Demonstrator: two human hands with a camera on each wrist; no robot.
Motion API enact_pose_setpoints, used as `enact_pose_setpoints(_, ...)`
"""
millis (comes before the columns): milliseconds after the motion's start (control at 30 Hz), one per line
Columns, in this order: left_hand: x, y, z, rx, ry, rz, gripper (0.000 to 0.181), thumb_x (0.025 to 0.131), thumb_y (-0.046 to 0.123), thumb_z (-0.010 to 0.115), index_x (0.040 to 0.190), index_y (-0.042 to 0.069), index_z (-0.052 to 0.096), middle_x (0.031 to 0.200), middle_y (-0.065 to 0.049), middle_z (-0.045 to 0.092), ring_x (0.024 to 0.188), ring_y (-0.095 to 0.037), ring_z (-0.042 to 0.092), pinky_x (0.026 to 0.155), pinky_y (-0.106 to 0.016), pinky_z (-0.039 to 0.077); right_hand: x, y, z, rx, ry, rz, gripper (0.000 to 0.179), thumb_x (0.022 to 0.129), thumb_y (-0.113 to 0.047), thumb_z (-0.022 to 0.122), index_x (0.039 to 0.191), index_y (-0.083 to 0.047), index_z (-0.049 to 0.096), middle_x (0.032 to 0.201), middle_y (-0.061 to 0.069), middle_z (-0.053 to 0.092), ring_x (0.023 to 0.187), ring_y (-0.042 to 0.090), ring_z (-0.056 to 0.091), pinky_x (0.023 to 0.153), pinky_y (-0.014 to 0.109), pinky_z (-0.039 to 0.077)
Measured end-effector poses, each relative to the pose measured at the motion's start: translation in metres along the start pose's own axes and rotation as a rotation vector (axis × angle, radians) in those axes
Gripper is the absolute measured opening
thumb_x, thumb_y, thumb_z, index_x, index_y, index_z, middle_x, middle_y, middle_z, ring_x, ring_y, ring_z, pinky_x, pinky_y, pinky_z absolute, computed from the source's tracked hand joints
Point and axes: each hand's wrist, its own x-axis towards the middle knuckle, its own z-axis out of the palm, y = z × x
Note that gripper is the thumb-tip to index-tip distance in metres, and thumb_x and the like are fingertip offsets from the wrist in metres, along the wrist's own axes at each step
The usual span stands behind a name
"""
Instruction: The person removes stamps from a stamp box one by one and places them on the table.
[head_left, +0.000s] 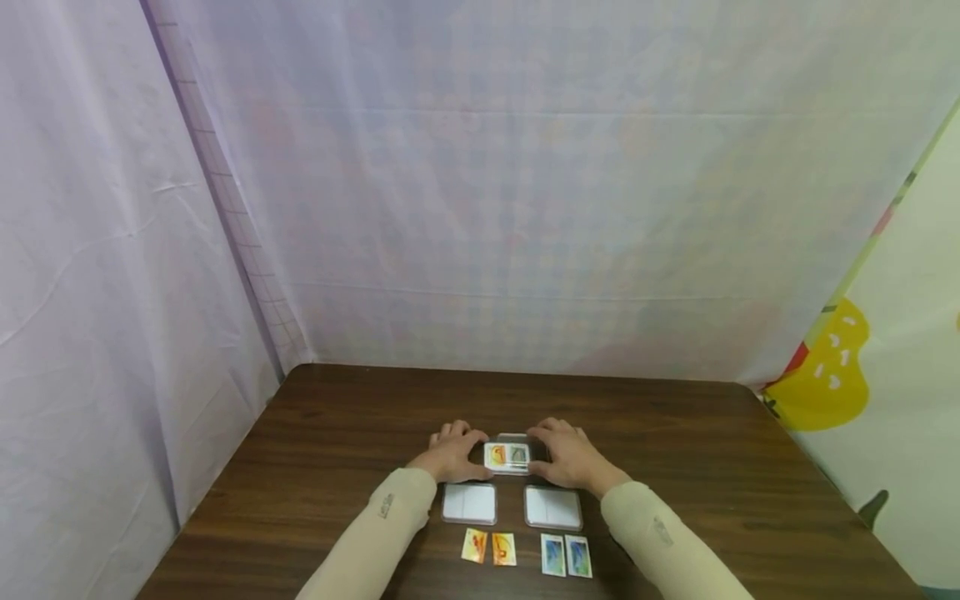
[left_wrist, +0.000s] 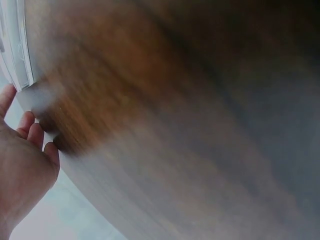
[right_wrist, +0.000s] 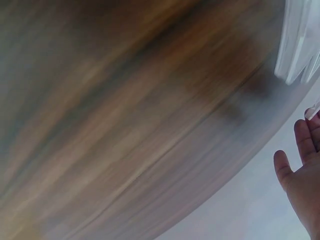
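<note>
Both hands hold a clear, flat display case (head_left: 507,468) at its two ends in the head view. Inside lie an orange stamp-like picture card (head_left: 498,454) and a grey-green one (head_left: 519,454). My left hand (head_left: 452,457) has thumb and forefinger at the left end's corners. The right hand (head_left: 568,457) grips the opposite end likewise. Another clear edge (head_left: 513,435) shows just behind the case. The left wrist view catches the case's transparent side (left_wrist: 19,50) above the fingertips. In the right wrist view, clear layers (right_wrist: 295,42) stand beside the fingers.
Two white-backed clear cases, one left (head_left: 469,504) and one right (head_left: 552,507), lie nearer on the dark wooden table (head_left: 337,433). In front of them are two orange picture cards (head_left: 474,545) and two blue-green ones (head_left: 553,555). White curtains (head_left: 525,208) hang behind.
</note>
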Motion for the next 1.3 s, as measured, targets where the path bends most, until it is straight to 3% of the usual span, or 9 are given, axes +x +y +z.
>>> enact_pose_setpoints(400,-0.001,0.004,-0.001,-0.002,-0.007,0.016,0.06,0.088,0.043,0.073,0.139,0.018,0.054,0.138,-0.013,0.041,0.125,-0.03,0.035,0.105,-0.049,0.029,-0.03,0.041,-0.017,-0.015,0.041,0.019,0.054,0.086,-0.033,0.074,0.127,-0.001,0.062,0.121,0.016,0.058,0.114,0.038,0.054,0.09,0.064,0.04)
enact_pose_setpoints(800,-0.003,0.006,-0.003,0.009,-0.014,0.007,0.061,0.088,0.043,0.073,0.14,0.017,0.054,0.14,-0.014,0.04,0.127,-0.031,0.035,0.106,-0.049,0.029,-0.07,0.078,-0.034,-0.053,0.116,-0.008,0.053,0.083,-0.033,0.077,0.124,-0.001,0.064,0.115,0.013,0.061,0.106,0.036,0.057,0.082,0.061,0.044)
enact_pose_setpoints(1300,-0.001,0.006,-0.002,0.023,-0.002,0.035,0.061,0.088,0.043,0.072,0.14,0.016,0.054,0.137,-0.014,0.042,0.124,-0.029,0.036,0.104,-0.047,0.03,-0.093,0.093,-0.043,-0.08,0.083,0.028,0.056,0.083,-0.033,0.078,0.125,0.0,0.063,0.117,0.017,0.06,0.108,0.041,0.056,0.083,0.064,0.044)
